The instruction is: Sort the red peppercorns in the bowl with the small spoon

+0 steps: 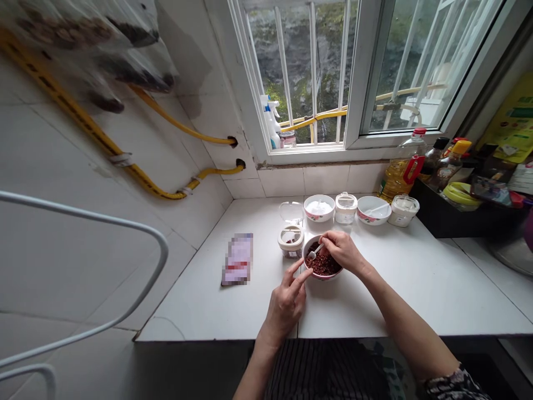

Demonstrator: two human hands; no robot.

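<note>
A bowl (pixel 321 276) filled with dark red peppercorns (pixel 327 265) stands on the counter. My right hand (pixel 343 250) pinches a small white spoon (pixel 313 254), its scoop end down at the peppercorns. At the bowl's left rim, my left hand (pixel 287 300) grips the edge with thumb and finger. Just left of the bowl is a seasoning jar (pixel 290 251), its clear lid (pixel 291 211) swung up and a few red bits showing in its opening.
Behind stand a bowl of white powder (pixel 319 209), a closed jar (pixel 345 208), a bowl with a white spoon (pixel 373 214) and another jar (pixel 403 211). A blurred purple packet (pixel 238 259) lies left. An oil bottle (pixel 402 169) and black bin (pixel 441 208) stand right.
</note>
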